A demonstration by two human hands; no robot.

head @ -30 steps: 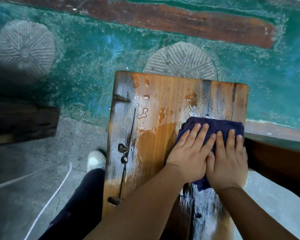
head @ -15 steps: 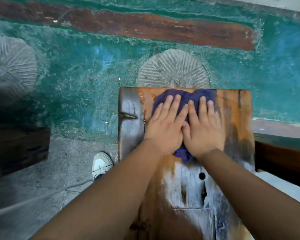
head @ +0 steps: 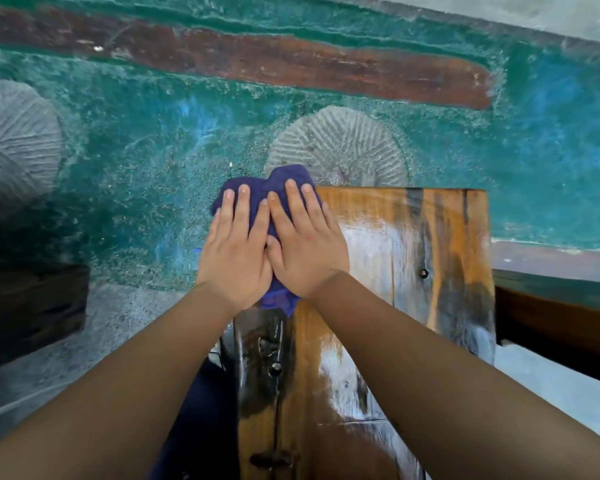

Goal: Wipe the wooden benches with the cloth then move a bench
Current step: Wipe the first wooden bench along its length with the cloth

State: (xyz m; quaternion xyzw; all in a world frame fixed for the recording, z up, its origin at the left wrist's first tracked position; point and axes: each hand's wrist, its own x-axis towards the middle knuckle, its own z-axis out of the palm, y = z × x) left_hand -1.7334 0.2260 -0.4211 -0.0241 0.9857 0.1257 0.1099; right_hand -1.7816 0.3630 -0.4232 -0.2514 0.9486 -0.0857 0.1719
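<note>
Cloth (head: 257,192) sits at the counter's (head: 395,306) far-left corner, eleven o'clock in the head view, overhanging the edge. Left hand (head: 234,258) and right hand (head: 305,247) press it flat, fingers spread. Wet streaks cover the wood, so wiping looks well along; moving a bench remains.

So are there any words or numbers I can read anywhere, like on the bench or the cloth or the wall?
None: no words, numbers or labels show anywhere.
Wooden bench: only wood grain, nail heads and wet streaks.
Cloth: plain dark blue.
Wall: green paint and carved round patterns, no writing.
</note>
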